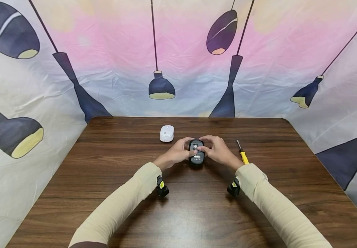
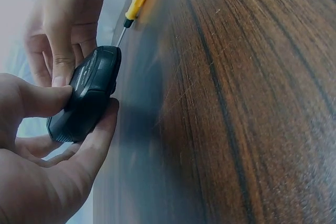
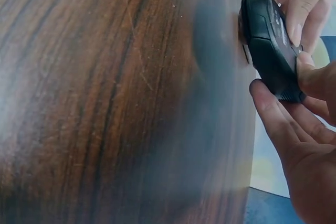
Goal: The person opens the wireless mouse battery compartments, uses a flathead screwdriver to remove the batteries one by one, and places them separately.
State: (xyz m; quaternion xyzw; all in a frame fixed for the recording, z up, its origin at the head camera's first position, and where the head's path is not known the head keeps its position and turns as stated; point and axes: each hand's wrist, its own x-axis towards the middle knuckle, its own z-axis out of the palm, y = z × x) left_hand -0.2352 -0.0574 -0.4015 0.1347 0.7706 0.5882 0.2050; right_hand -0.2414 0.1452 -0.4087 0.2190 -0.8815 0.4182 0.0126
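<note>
A black computer mouse (image 1: 196,156) is held between both hands near the middle of the table, its underside with labels facing up. My left hand (image 1: 177,152) grips its left side, thumb on the underside and fingers curled beneath. From the other side my right hand (image 1: 218,150) grips it the same way, its thumb pressing near the centre of the underside. In the left wrist view the mouse (image 2: 92,94) is tilted above the wood, and the right wrist view shows fingertips under the mouse body (image 3: 270,45).
A white computer mouse (image 1: 167,133) lies on the brown wooden table (image 1: 119,137), beyond the left hand. To the right of the right hand lies a screwdriver (image 1: 243,156) with a yellow handle. A cloth printed with lamps (image 1: 128,51) hangs behind the table.
</note>
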